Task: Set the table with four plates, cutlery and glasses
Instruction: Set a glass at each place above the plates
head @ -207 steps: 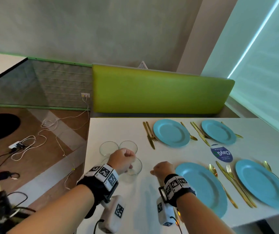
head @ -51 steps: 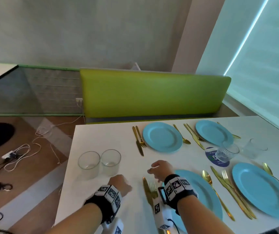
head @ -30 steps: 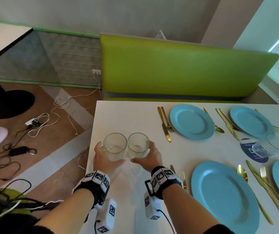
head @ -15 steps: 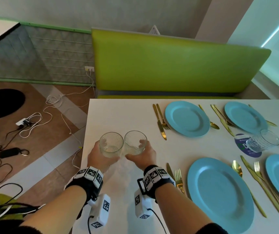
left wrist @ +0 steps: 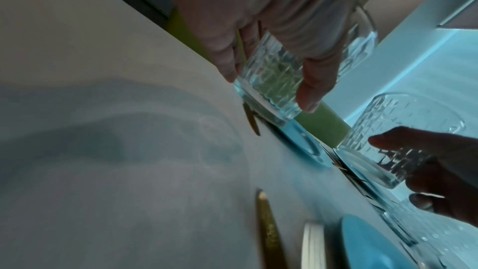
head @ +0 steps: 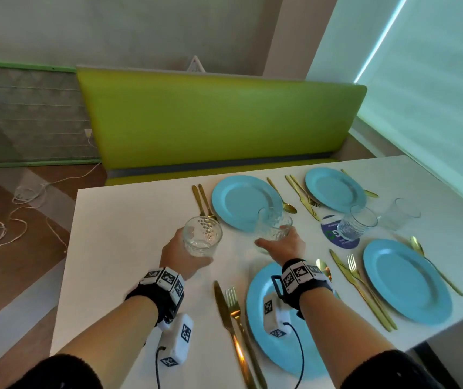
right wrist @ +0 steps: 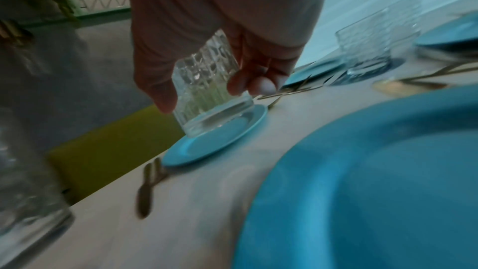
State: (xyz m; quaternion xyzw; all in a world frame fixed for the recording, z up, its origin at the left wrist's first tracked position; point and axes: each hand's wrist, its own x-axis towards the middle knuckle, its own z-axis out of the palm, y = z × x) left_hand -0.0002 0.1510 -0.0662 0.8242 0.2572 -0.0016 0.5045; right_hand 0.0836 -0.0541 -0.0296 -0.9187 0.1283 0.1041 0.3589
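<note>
Now both hands each curl round a glass held upright above the worktop, the right hand (head: pixel 280 244) with its glass (head: pixel 273 224) nearer the far-left plate (head: pixel 245 202), the left hand (head: pixel 181 255) with its glass (head: pixel 202 237) just left of that plate's cutlery (head: pixel 202 202).

Green bench (head: pixel 219 122), perhaps wooden floor (head: pixel 14 242)

Near plate (head: pixel 278 327) partly hidden under right wrist, cut off by bottom edge.
</note>
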